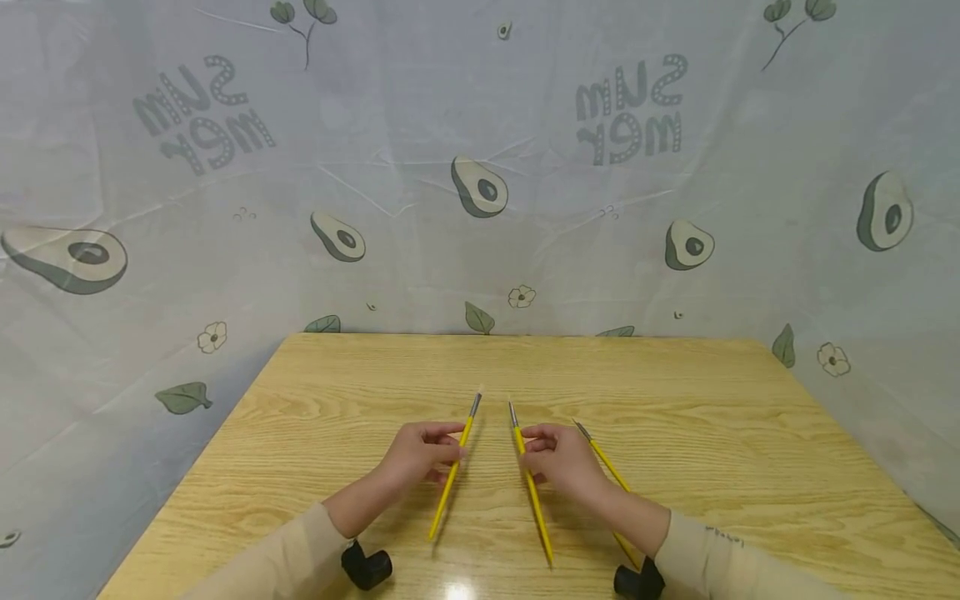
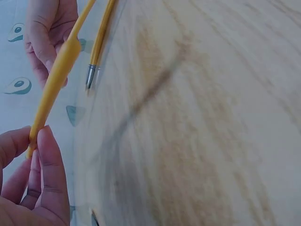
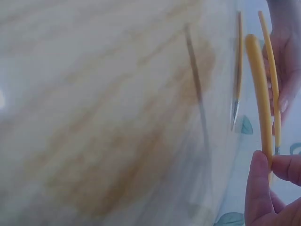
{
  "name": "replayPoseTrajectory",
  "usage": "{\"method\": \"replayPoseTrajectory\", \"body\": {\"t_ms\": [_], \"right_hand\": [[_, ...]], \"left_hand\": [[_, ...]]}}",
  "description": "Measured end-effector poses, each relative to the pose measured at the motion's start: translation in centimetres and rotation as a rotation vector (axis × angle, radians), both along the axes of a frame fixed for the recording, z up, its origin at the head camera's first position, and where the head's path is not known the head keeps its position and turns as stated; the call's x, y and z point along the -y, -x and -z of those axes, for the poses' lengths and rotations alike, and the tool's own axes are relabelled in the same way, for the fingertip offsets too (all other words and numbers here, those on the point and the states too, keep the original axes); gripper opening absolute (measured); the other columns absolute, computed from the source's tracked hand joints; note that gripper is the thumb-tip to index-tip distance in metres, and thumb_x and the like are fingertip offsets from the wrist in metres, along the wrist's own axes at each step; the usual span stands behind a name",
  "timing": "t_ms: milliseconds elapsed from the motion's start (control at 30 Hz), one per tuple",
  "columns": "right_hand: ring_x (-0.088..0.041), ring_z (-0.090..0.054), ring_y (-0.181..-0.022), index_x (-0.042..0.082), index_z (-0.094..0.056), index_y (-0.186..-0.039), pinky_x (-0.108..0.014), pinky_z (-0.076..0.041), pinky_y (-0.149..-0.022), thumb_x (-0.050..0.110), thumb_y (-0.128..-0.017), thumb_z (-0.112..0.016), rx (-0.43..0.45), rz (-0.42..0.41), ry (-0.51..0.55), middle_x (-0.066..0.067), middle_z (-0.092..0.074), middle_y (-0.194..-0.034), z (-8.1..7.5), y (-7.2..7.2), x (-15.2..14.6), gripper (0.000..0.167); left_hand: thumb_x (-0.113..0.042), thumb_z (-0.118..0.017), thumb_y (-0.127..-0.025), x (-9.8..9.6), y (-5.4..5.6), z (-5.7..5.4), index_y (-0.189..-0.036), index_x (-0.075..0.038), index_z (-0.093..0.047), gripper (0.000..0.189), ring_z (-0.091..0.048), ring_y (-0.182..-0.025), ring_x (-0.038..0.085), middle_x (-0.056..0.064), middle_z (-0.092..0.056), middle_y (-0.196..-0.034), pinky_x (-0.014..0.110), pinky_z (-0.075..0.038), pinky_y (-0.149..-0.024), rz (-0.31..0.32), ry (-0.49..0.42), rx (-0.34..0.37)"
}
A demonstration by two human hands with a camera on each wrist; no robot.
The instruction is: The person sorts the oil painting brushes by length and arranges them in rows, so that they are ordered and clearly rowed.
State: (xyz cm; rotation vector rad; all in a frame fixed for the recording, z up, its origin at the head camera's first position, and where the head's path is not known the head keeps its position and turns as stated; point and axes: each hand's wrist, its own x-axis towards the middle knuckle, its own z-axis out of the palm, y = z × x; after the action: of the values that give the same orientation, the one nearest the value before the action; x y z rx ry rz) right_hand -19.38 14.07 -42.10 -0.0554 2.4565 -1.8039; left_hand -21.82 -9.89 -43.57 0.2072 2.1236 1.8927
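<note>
My left hand [image 1: 423, 454] pinches a slim yellow paintbrush [image 1: 447, 493] between thumb and fingers, its bristle end pointing away from me. Mirroring it, my right hand [image 1: 566, 458] pinches another yellow paintbrush [image 1: 536, 504], also bristles forward. The two brushes stand apart, slanting toward each other at their far ends. A further yellow paintbrush [image 1: 609, 462] lies on the table, partly hidden behind the right forearm. In the right wrist view, a paintbrush [image 3: 239, 61] lies on the table beyond the right fingers [image 3: 259, 188]. Left fingertips [image 2: 44, 136] grip the brush shaft [image 2: 49, 94] in the left wrist view.
The wooden table [image 1: 375, 367] reaches back to a pale curtain [image 1: 420, 100] printed with avocados and leaves. Black camera mounts [image 1: 366, 567] sit at both wrists, low over the front of the table. A bright glare spot shows at the near edge.
</note>
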Motion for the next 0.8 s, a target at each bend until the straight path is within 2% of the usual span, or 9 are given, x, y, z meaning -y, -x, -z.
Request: {"method": "replayPoseTrajectory", "body": {"t_ms": [300,500,633,800], "right_hand": [[-0.022,-0.063,-0.076,-0.004,-0.066,-0.117,-0.043,-0.058,-0.066,-0.005,-0.084,-0.072,0.028,0.052,0.1,-0.013,-0.059,-0.094,-0.7,1.7,-0.6,0.034],[-0.022,-0.064,-0.078,-0.001,-0.065,-0.119,-0.044,-0.057,-0.07,-0.003,-0.085,-0.072,0.076,0.076,0.151,-0.013,-0.059,-0.096,-1.1,3.0,-0.9,0.035],[-0.023,-0.065,-0.081,0.001,-0.064,-0.121,-0.045,-0.057,-0.074,-0.003,-0.086,-0.072,0.103,0.094,0.188,-0.012,-0.058,-0.097,-1.4,4.0,-1.1,0.036],[-0.02,-0.066,-0.08,0.001,-0.063,-0.122,-0.042,-0.057,-0.074,0.001,-0.087,-0.072,0.093,0.101,0.17,-0.012,-0.059,-0.099,-1.6,5.5,-1.3,0.037]], "left_hand": [[-0.006,-0.07,-0.089,-0.4,0.9,-0.7,-0.129,-0.002,-0.063,0.04,-0.067,-0.085,0.023,0.009,-0.06,-0.094,0.03,-0.055,-0.055,-0.071,-0.03,0.019],[-0.01,-0.073,-0.088,-0.8,1.5,-1.0,-0.129,-0.005,-0.064,0.042,-0.067,-0.089,0.026,0.009,-0.061,-0.098,0.033,-0.057,-0.059,-0.09,-0.044,0.026],[-0.011,-0.073,-0.088,-1.3,2.2,-1.2,-0.129,-0.007,-0.064,0.042,-0.066,-0.083,0.02,0.008,-0.063,-0.097,0.034,-0.057,-0.062,-0.101,-0.051,0.035],[-0.011,-0.072,-0.089,-2.0,3.5,-1.5,-0.128,-0.006,-0.064,0.04,-0.065,-0.079,0.016,0.008,-0.064,-0.098,0.033,-0.057,-0.063,-0.146,-0.074,0.057]]}}
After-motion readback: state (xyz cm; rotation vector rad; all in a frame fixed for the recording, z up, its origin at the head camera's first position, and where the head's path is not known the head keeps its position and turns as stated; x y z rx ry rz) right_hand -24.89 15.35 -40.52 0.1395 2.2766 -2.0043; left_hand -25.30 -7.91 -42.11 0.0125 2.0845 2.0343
